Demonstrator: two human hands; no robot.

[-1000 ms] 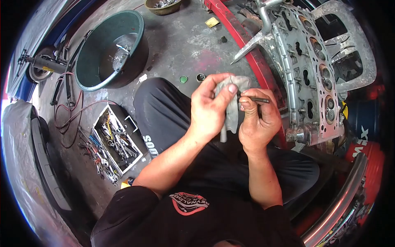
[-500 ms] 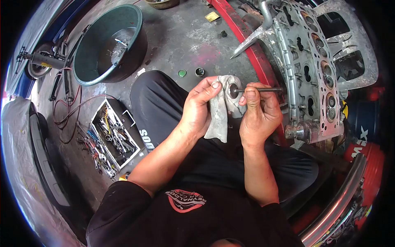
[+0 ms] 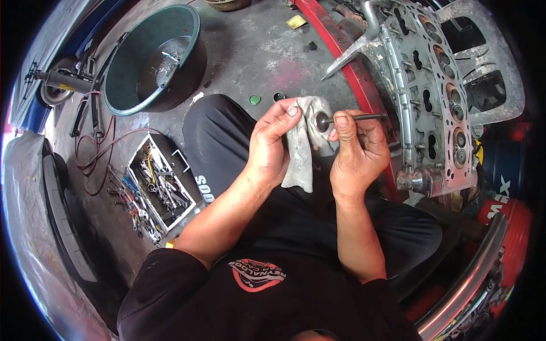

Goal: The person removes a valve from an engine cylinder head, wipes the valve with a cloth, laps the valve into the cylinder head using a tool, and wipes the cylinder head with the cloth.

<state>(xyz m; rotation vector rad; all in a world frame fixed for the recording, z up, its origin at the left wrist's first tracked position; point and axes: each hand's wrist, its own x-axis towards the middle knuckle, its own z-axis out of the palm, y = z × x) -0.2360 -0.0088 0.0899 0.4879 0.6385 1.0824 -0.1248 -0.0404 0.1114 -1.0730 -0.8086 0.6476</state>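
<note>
Gripping a pale grey cloth, the left hand is closed, with its thumb pressed on the upper folds; one long end of this cloth hangs toward 6 o'clock; the right hand is narrow, and it pinches the stem of a dark metal valve between thumb and fingers; the valve is between the two hands, with its round head against the cloth and its stem pointing to 3 o'clock. Counting from the valve, the bent left knee is at 9 o'clock, in dark trousers; at 10 o'clock a green lid lies on the floor, near a small open tin; a red beam runs from 12 o'clock down past 3; beyond it, at 3 o'clock, is a metal cylinder head; between 8 and 9 o'clock sits a white-rimmed box with many hand tools inside, and loose tools lie along its outer side; farther, at 10 o'clock, stands a large green tub; near 12 o'clock lies a yellow piece, which I cannot identify.
</note>
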